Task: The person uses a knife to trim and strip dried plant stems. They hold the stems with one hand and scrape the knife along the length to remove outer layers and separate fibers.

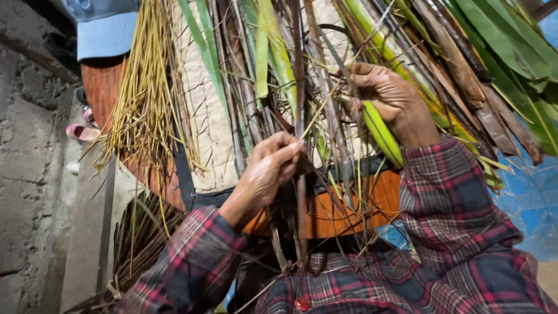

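1. While our left hand (270, 166) pinches a thin pale midrib (325, 100), our right hand (388, 96) grips the palm fronds (381, 131).
2. We see the fronds green, yellow and brown, lying across the wooden bench (349, 212).
3. Stripped yellow ribs (142, 104) hang left of them.

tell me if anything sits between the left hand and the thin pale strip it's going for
Nothing visible does. The left hand already pinches the thin pale strip at its fingertips, and the right hand grips the leaf stalks higher up. Other stalks crowd close beside the strip, not between.
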